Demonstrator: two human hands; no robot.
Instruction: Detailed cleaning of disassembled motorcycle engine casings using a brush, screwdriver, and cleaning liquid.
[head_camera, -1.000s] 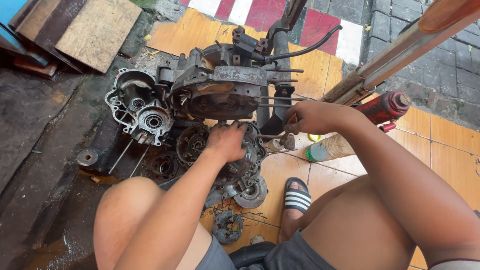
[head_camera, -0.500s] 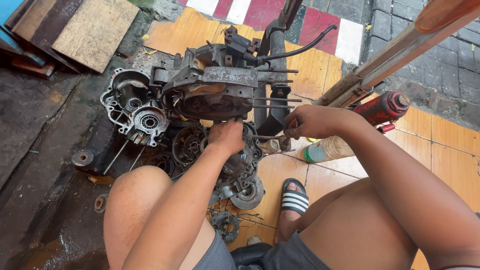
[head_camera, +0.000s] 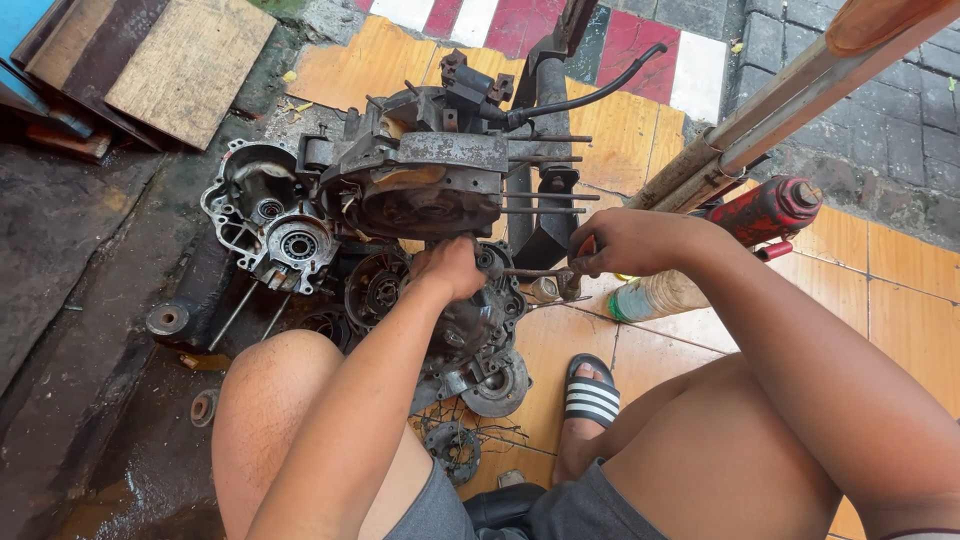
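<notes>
Left hand (head_camera: 450, 268) fingers curled onto the engine case (head_camera: 470, 320) directly beneath. Right hand (head_camera: 625, 240) fingers pinch a thin rod (head_camera: 530, 271), long axis horizontal, tip toward the left fingers.

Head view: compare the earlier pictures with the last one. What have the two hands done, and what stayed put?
Little changed. The left hand stays pressed on the greasy engine case; the right hand keeps its grip on a thin tool, its tip still beside the left hand. Loose crankcase half and red bottle jack lie unmoved.

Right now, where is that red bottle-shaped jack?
In the head view the red jack lies at the right, under the slanting metal pole and just beyond the person's right hand.
</notes>
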